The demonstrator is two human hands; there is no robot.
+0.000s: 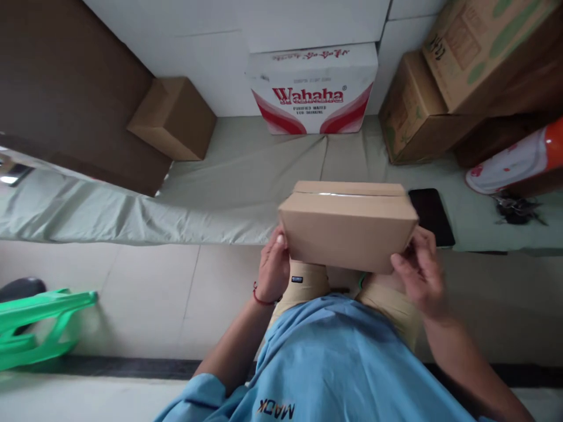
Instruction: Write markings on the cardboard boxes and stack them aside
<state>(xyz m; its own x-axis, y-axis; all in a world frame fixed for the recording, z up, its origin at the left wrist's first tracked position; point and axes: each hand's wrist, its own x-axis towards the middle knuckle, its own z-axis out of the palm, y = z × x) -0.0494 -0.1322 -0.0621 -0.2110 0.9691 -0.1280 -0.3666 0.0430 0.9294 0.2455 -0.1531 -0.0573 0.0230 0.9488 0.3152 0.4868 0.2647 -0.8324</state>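
Holding a cardboard box [349, 234] up at the bench [233, 190]'s near edge, clamping its left end with the curled left hand [275, 268], its lower right corner with the curled right hand [424, 275].

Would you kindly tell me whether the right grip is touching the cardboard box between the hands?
Touching. The head view shows the right grip with its thumb against the near face of the cardboard box, by its lower right corner.
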